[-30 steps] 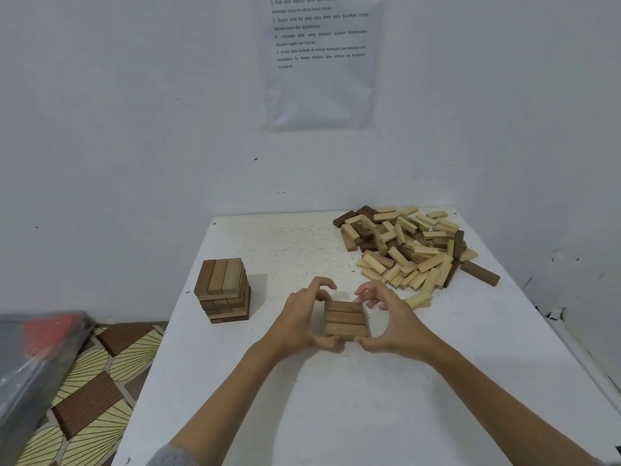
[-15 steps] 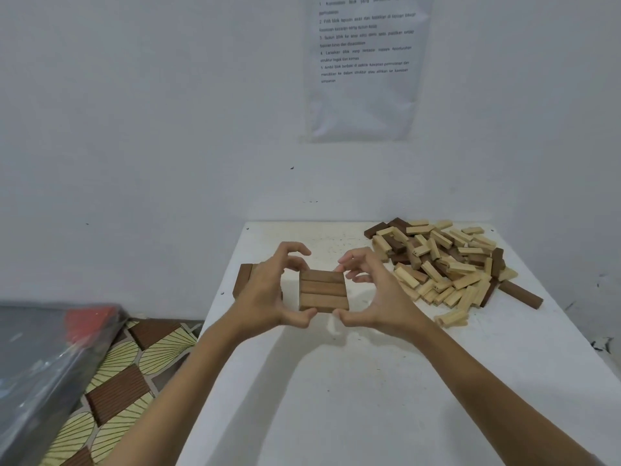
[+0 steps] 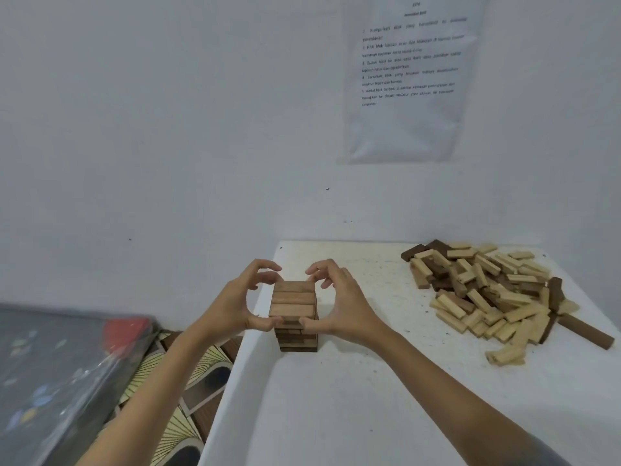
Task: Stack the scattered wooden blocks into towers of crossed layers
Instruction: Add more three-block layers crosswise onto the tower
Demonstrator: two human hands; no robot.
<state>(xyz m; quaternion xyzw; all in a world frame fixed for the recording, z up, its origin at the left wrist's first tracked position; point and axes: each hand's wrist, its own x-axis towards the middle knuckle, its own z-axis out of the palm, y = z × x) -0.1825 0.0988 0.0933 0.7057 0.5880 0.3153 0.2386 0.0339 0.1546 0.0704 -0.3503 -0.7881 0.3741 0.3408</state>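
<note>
A layer of three brown wooden blocks [image 3: 293, 301] lies side by side on top of the brown tower [image 3: 297, 338] near the table's left edge. My left hand [image 3: 240, 302] grips the layer from the left, thumb at its front edge and fingers curled over its back. My right hand [image 3: 339, 301] grips it from the right in the same way. The tower's lower layers show below the hands. A heap of loose light and dark blocks [image 3: 487, 294] is spread at the back right of the white table [image 3: 353, 398].
The tower stands close to the table's left edge, beyond which the patterned floor [image 3: 188, 391] drops away. A dark plastic-wrapped bundle [image 3: 60, 375] lies at lower left. A white wall with a printed sheet [image 3: 410, 75] rises right behind the table.
Both hands carried the three-block layer from the table's middle up and to the left, and now hold it on top of the brown tower. The camera view swung left.
</note>
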